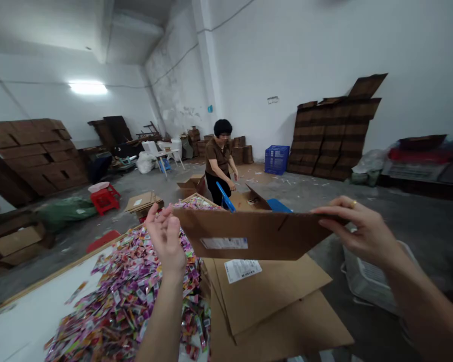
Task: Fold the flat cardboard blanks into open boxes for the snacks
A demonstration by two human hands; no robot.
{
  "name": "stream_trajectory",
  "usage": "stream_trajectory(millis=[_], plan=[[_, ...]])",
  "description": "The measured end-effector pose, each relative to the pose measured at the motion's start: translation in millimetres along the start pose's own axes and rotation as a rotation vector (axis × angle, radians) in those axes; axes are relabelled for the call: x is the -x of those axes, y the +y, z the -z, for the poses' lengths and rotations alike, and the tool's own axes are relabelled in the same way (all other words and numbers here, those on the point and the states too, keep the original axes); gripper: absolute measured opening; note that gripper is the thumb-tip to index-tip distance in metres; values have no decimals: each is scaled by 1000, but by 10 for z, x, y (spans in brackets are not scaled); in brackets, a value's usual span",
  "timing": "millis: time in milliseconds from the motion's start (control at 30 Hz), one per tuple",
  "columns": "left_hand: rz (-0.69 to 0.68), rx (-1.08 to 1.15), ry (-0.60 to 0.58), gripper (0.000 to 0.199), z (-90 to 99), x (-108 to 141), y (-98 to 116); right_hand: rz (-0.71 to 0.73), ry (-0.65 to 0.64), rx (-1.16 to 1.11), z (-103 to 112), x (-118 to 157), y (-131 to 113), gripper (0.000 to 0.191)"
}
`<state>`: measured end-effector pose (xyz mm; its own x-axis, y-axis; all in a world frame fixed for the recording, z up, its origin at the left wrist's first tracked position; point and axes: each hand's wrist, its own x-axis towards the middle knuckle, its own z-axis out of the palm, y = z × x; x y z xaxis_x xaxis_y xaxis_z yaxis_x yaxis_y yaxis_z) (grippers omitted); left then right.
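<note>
A flattened brown cardboard box [264, 236] with a white label is raised in front of me. Its right end is pinched between the thumb and fingers of my right hand [357, 226], which wears a ring. At its left end, my left hand [166, 236] has its fingers spread and palm turned up, beside the cardboard edge. Below lie more flat cardboard sheets [272, 301], the top one with a shipping label [243, 270]. Many small colourful packets [117, 301] are heaped on a white table [18, 322] to the left.
A person [221, 163] stands beyond the cardboard, near an open box [243, 201] and a blue tool [225, 197]. A grey plastic crate [373, 276] is at the right. Farther off are a red stool [104, 198], a blue crate [276, 159] and stacked cartons [41, 156].
</note>
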<state>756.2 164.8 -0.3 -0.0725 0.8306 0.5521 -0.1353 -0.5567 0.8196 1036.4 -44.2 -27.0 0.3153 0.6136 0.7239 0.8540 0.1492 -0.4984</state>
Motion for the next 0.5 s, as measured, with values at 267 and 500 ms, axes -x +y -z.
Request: stream_trajectory(millis=[267,500], plan=[[386,-204,-588,51,-97,105,-50,-404,275,-233,-433,441,390,54],[448,-298,-713,55,-216,-194,25,-527,500,-285,-590,266,257,77]])
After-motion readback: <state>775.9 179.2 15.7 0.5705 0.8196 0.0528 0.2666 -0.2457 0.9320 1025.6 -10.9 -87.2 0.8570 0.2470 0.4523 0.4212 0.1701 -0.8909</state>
